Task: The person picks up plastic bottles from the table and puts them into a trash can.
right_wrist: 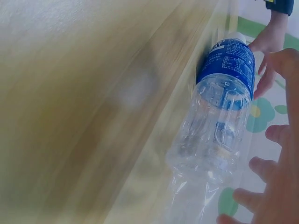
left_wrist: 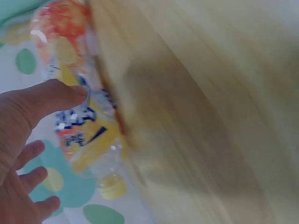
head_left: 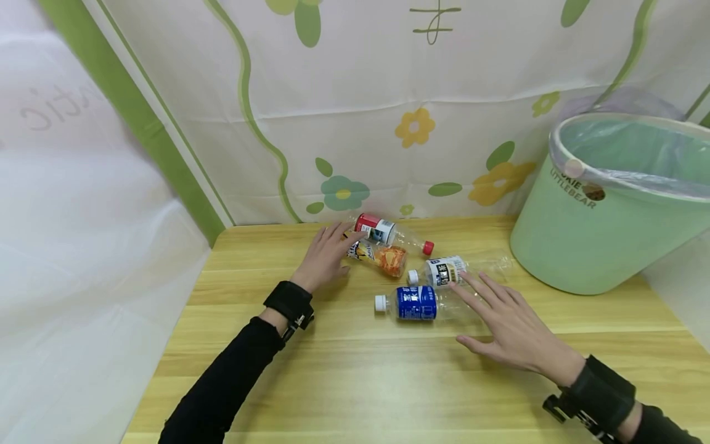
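Note:
My left hand [head_left: 323,256] is at the left end of a clear plastic bottle with an orange and yellow label [head_left: 391,260]. In the left wrist view its thumb crosses in front of that bottle, whose yellow cap [left_wrist: 112,186] shows; contact is unclear. Behind it lies a bottle with a red and white label [head_left: 379,229] and a red cap. My right hand [head_left: 513,330], fingers spread, hovers at the base end of a blue-labelled bottle [head_left: 416,303], partly hiding it. Just behind that lies a white-labelled bottle [head_left: 445,271]. All the bottles lie on their sides.
A light green trash bin [head_left: 604,234] with a clear liner stands on the right of the wooden table [head_left: 355,382]. A white curtain [head_left: 355,154] printed with flowers hangs along the table's back edge, and white fabric [head_left: 83,277] is at the left.

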